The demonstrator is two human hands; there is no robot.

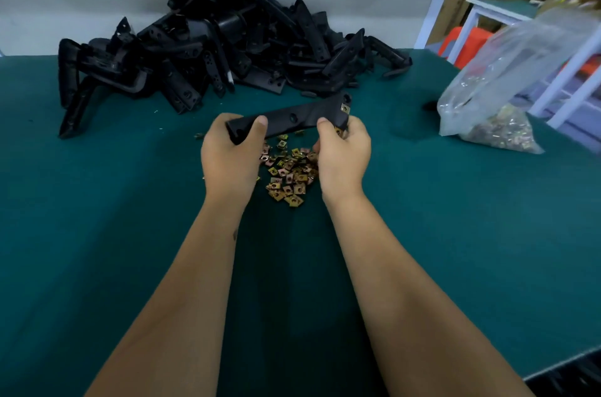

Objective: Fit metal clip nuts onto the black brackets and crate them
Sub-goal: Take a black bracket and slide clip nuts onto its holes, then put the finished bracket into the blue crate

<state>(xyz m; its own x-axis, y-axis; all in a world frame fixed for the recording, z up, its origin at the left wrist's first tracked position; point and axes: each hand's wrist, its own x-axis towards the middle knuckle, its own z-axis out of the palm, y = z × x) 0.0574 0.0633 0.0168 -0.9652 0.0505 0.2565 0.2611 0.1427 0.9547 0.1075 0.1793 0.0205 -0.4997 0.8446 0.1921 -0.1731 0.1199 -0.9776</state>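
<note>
Head view: left hand (227, 156) and right hand (343, 152) clamp fingers on one black bracket (289, 118) above the loose clip nuts (289, 173); bracket pile (211, 48) lies beyond

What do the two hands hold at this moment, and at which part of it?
Both hold one black bracket above the loose clip nuts. The left hand grips its left end; the right hand pinches its right end, near a fitted clip nut.
</note>
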